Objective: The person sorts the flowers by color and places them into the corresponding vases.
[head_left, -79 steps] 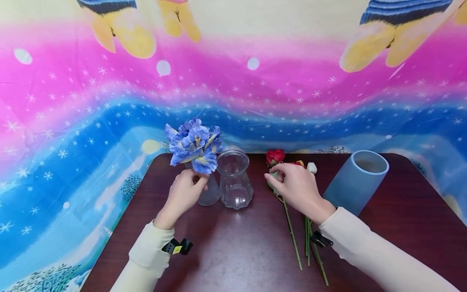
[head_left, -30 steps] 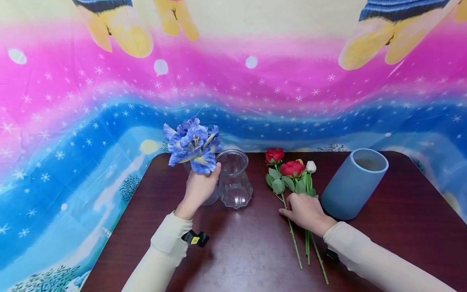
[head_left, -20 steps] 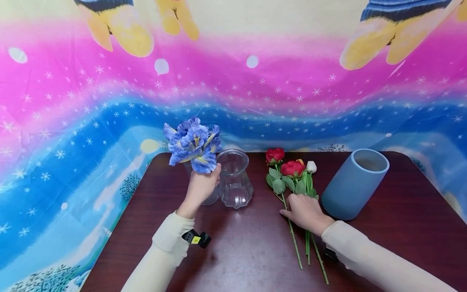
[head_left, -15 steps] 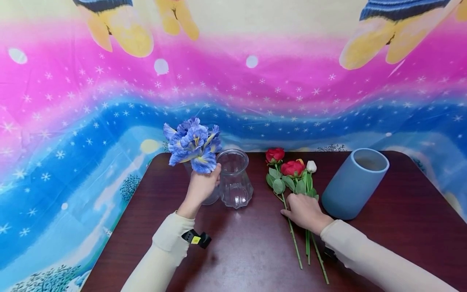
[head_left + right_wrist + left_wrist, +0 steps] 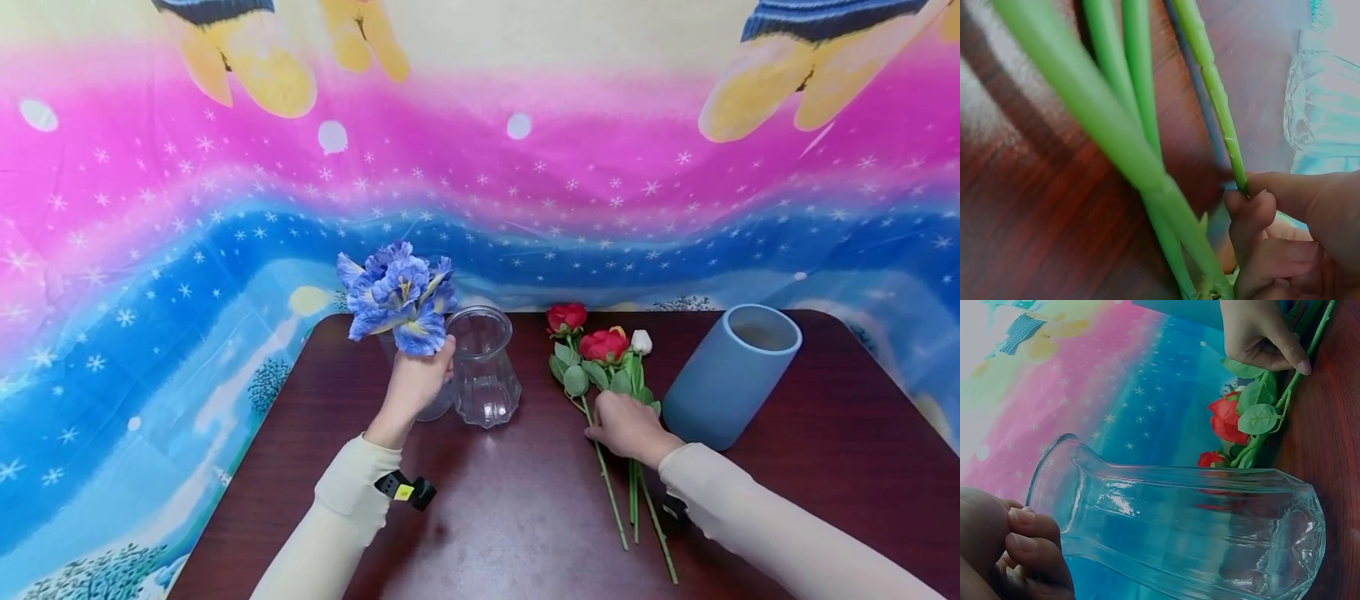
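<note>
In the head view, my left hand (image 5: pixel 420 383) is curled just under the blue iris (image 5: pixel 402 300), by the top of a narrow glass vase (image 5: pixel 435 407); its grip is mostly hidden. In the left wrist view, the fingertips (image 5: pixel 1025 544) are folded inward. My right hand (image 5: pixel 628 429) is at the stems lying on the table. The right wrist view has thumb and forefinger pinching one thin green stem (image 5: pixel 1225 128), that of a red rose (image 5: pixel 566 317). Beside it lie another red rose (image 5: pixel 602 346) and a white tulip (image 5: pixel 641 342).
A ribbed clear glass vase (image 5: pixel 486 379) stands right of my left hand. The tall blue-grey vase (image 5: pixel 727 383) is right of the flowers, close to my right wrist. A patterned cloth (image 5: pixel 480 192) hangs behind the dark table (image 5: pixel 510 517).
My right hand has come down from above the blossoms to the stems. The pinched stem has just shifted slightly right. My left hand turned and moved right beneath the iris, then stayed.
</note>
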`<state>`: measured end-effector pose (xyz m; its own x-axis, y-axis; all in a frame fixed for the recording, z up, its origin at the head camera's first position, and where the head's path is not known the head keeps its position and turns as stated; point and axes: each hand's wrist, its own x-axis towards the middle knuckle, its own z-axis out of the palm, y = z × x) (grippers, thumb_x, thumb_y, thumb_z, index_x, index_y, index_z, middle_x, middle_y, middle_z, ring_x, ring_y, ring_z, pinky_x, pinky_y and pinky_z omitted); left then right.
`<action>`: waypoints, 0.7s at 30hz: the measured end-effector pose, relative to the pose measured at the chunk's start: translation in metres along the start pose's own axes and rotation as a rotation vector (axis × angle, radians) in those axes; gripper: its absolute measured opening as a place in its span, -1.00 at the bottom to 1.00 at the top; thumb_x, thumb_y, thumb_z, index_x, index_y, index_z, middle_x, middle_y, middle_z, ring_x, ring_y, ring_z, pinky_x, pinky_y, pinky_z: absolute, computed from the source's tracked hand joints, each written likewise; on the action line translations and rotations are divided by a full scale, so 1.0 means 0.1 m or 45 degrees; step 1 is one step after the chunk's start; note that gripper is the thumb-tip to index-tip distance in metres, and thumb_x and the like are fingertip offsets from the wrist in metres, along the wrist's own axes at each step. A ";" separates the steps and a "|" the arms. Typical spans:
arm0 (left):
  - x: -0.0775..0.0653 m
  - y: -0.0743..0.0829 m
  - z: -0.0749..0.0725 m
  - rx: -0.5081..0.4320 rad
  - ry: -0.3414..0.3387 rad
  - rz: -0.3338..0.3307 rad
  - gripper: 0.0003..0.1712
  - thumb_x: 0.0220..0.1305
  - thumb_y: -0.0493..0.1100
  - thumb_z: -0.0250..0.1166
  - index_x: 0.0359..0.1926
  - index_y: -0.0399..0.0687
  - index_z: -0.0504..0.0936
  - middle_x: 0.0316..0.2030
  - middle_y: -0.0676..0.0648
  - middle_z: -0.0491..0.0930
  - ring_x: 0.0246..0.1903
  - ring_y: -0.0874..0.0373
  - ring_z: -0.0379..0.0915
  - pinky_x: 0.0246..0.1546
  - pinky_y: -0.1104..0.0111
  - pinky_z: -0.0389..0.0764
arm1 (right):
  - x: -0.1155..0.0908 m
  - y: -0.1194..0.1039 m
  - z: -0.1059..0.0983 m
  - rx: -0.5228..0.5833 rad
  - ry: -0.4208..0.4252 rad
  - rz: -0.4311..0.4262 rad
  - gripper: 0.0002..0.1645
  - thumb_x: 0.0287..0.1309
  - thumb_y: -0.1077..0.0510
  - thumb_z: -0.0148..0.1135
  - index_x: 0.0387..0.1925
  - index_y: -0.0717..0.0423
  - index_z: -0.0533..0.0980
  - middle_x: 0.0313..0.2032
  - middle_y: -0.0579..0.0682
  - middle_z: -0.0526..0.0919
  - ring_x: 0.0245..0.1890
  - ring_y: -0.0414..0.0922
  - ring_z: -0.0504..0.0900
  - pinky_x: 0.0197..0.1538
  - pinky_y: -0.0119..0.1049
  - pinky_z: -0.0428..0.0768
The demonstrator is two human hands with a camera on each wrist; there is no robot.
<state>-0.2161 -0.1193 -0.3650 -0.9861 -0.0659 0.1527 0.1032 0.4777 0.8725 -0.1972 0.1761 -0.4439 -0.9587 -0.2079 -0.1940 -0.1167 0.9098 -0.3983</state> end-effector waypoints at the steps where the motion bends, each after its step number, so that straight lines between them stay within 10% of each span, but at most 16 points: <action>1: 0.00 0.00 0.00 0.003 -0.002 0.001 -0.60 0.43 -0.13 0.17 -0.52 -0.29 0.60 -0.68 0.03 0.53 -0.71 0.38 0.47 -0.48 0.44 0.59 | 0.00 0.00 0.00 0.007 -0.004 0.004 -0.34 0.17 0.09 0.43 -0.85 -0.10 0.21 -0.82 -0.19 0.18 -0.76 -0.17 0.34 -0.63 -0.31 0.26; 21: 0.01 0.00 -0.02 0.119 -0.015 0.054 -0.57 0.44 -0.12 0.14 -0.51 -0.33 0.62 -0.69 -0.02 0.57 -0.70 0.39 0.46 -0.38 0.37 0.59 | -0.07 -0.09 -0.07 0.163 0.092 -0.047 -0.37 0.14 0.20 0.29 -0.86 -0.10 0.13 -0.81 -0.19 0.06 -0.79 -0.22 0.11 -0.62 -0.34 0.10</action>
<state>-0.2171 -0.1207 -0.3639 -0.9825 -0.0339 0.1829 0.1329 0.5597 0.8180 -0.1914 0.1722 -0.4331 -0.9711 -0.2097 -0.1137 -0.1226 0.8477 -0.5160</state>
